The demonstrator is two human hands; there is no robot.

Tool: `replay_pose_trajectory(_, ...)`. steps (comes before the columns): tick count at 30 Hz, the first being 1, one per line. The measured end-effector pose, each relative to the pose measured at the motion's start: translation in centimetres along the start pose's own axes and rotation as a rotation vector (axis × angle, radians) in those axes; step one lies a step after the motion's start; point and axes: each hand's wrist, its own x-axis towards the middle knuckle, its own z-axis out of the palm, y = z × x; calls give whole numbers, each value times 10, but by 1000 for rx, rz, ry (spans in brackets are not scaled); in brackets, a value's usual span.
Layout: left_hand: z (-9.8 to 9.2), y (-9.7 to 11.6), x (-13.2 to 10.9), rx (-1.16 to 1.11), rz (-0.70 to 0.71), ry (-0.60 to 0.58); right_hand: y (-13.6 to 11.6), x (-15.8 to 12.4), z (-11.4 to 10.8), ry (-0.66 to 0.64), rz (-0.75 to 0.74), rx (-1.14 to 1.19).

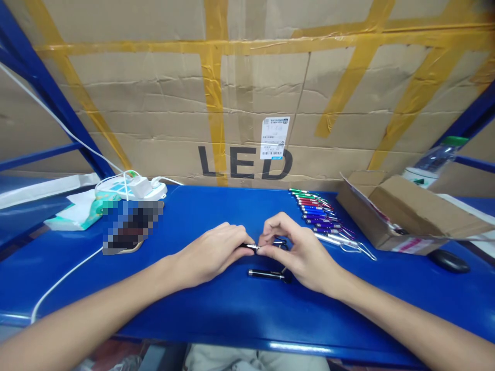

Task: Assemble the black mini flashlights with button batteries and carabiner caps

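Note:
Above the middle of the blue table (201, 206), both hands meet at a slim black pen-like tube (251, 247) with a silver part, mostly hidden by fingers. My left hand (220, 250) is closed around its left portion. With thumb and fingertips, my right hand (296, 252) pinches the right end. A second black pen-like tube (266, 274), with a silver end and a dark strap or loop, lies just below my hands. Behind my right fingers another dark piece (279, 241) shows in part. Several coloured pen-like tubes (315, 210) lie in a row to the right, green through red, blue, purple and silver.
An open cardboard box (390, 211) stands at right, with a black computer mouse (449, 260) before it and a plastic bottle (439, 157) behind. At left are a blurred phone (133, 226), a tissue pack (75, 212) and a white power strip (143, 188). A large carton (162, 113) backs the table.

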Motion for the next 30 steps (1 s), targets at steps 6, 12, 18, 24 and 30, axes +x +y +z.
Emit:
replay_pose_trajectory(6, 3, -1, 2, 215, 203, 156, 0, 12, -1, -53, 315, 455)
replay_pose_trajectory(12, -2, 2, 6, 394, 357, 257, -1, 13, -5, -77, 463, 638)
replay_pose_trajectory(18, -1, 3, 8, 387, 352, 283, -1, 16, -5, -126, 569, 778)
replay_pose_trajectory(24, 10, -3, 5, 121, 182, 326, 0, 16, -5, -74, 455, 659)
replay_pose_trajectory(30, 16, -7, 4, -95, 47, 335, -3, 15, -5, 1, 278, 391)
